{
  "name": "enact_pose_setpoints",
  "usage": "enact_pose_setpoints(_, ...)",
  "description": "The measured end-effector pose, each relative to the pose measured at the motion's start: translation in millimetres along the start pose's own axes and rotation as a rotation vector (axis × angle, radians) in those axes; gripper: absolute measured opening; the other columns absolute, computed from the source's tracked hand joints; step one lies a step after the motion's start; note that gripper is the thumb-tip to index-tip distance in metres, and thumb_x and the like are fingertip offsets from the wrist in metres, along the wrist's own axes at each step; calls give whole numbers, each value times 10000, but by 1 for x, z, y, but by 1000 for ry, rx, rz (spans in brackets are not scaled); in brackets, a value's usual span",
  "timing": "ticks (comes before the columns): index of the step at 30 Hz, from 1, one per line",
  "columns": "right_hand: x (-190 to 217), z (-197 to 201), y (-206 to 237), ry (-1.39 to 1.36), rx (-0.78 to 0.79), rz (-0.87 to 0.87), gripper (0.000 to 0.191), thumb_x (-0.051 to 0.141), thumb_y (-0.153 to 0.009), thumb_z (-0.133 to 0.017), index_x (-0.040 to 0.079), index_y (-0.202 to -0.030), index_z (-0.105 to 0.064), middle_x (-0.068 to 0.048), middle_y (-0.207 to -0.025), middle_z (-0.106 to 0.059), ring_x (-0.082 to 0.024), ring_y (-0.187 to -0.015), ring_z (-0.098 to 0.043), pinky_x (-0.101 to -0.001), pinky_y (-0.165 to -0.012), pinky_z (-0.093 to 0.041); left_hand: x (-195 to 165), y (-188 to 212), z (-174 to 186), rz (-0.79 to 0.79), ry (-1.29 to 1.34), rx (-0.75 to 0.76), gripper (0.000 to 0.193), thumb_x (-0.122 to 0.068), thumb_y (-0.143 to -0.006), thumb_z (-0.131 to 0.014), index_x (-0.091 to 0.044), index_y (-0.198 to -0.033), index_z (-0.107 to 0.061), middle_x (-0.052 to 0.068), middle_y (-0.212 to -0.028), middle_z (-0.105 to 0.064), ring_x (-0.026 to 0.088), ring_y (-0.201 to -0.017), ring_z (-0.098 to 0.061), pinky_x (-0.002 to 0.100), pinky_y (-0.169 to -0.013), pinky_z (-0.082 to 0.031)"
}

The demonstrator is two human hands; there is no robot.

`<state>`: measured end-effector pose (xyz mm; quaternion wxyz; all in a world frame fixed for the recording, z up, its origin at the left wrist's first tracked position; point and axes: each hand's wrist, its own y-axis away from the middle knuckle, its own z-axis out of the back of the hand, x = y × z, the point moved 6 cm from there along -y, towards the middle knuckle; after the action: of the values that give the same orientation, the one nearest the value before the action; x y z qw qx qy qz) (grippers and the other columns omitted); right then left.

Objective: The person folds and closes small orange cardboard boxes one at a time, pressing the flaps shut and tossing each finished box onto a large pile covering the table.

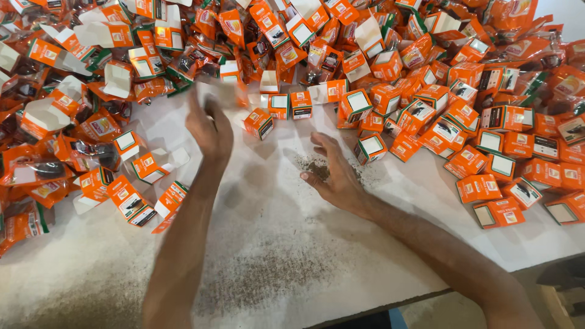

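Here, a person is working at a white table (286, 256) heaped along its far edge and both sides with small orange cartons and clear orange-printed sachets. The step in hand looks like picking the next carton out of the heap, with one already lifted.

The left hand (210, 128) is raised above the table near the edge of the pile, fingers pointing upward and partly spread. It is blurred with motion, and a pale, smeared shape, most likely an opened carton (222, 91) with its white flap showing, is sitting at its fingertips. Whether the fingers are truly pinching it or only brushing it cannot be told from the blur.

The right hand (332, 176) is lying low on the table, palm down, fingers loosely spread and slightly curled, holding nothing. Its fingertips are resting beside a patch of dark crumbs (317, 166) scattered on the white surface. The nearest cartons are a small orange box with a white face (370, 148) just beyond its fingers and another orange box (259, 123) lying between the two hands.

As a judgement, the next move is calling for a firm grip on the lifted carton, and for the right hand to be reaching forward into the boxes close by, since it is empty and well placed.
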<state>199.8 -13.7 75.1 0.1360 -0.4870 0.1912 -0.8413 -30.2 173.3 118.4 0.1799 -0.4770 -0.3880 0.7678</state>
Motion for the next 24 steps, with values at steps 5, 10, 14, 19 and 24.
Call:
enact_pose_setpoints(5,3,-23,5,-256,160,42,974,160,-901,-793,-36,-1589,-133,-257,-1582,-348,-331,-1468,-365,-452,-1180,-327,-72,84,-14,-189,442,898,342,-73,-973,-597,-28,-1311,-619,152,-902,-666,241,-796,-668,358,-719,-530)
enact_pose_setpoints(10,-21,-21,11,-125,136,-329,704,152,-873,-777,29,-1462,-413,-157,-1297,-667,-253,-1208,-667,-404,-1039,-541,-9,-1,-51,-45,271,674,138,-58,-996,-611,-51,-1125,-659,55,-839,-701,129,-760,-639,305,-737,-525)
enact_pose_setpoints(14,-6,-18,4,125,178,-82,668,112,-846,-798,5,-1404,-447,-206,-1298,-618,-384,-1231,-598,-469,-986,-511,51,-92,-36,-328,-400,200,635,37,-853,-614,-28,-1469,-472,196,-1342,-645,396,-1176,-597,515,-950,-549)
enact_pose_setpoints(19,0,-17,0,178,153,-52,681,177,-843,-804,3,-1389,-436,-215,-1290,-611,-418,-1211,-597,-480,-960,-507,89,-90,-59,-243,-604,543,764,-131,-814,-747,-137,-1490,-389,229,-1331,-584,546,-1164,-501,612,-861,-520)
enact_pose_setpoints(24,-4,-17,-1,108,165,-184,697,237,-843,-813,16,-1390,-442,-207,-1266,-632,-387,-1189,-629,-459,-953,-530,92,-67,-47,-63,-600,646,577,-297,-898,-774,-180,-1373,-469,201,-1212,-631,457,-1053,-650,581,-824,-536)
